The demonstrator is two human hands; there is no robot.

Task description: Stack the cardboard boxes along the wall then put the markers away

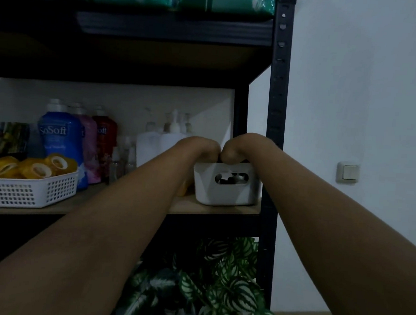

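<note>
Both hands were bent down over the top of a small white plastic bin with a slotted handle hole (224, 185), which sat on the wooden shelf board (218, 208) of a black metal shelving rack (278, 88), at about 3 o'clock on that shelf, hard by the right upright. The left hand (199, 147) and the right hand (242, 147) met knuckle to knuckle over the bin's near rim, their fingers hidden inside or behind it, so I could not tell whether they were clenched on markers, gripping the rim, or already let go. Dark shapes (232, 178) showed through the handle hole; they were probably markers, though too dim to be sure. No cardboard boxes could be made out with any certainty.

At 9 o'clock on the same shelf stood a white perforated plastic basket (27, 191) of yellow tape rolls (36, 170), with a blue detergent bottle (60, 142) behind it and white pump bottles (159, 141) toward 12 o'clock. Green striped leaves (230, 282) filled the level below.

By my judgement the marker step was in hand, likely its close. The next move called for freeing whatever was held into the bin, then drawing both hands up and back without dragging the light bin off the shelf edge
</note>
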